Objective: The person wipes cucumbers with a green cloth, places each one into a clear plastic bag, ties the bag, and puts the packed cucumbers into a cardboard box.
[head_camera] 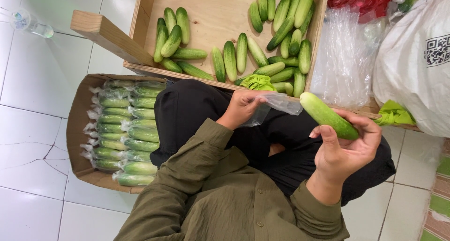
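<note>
My right hand (344,149) holds a green cucumber (328,115) by one end, its other end pointing toward a small clear plastic bag (276,105). My left hand (241,107) grips that bag at its mouth, over my lap. The cucumber's tip sits just beside the bag's open end. Both arms wear olive green sleeves.
A wooden crate (145,16) in front holds several loose cucumbers (229,58). A cardboard box (77,124) on the left is filled with bagged cucumbers (129,128). A stack of clear bags (344,58) and a white sack (417,63) lie on the right, on a white tiled floor.
</note>
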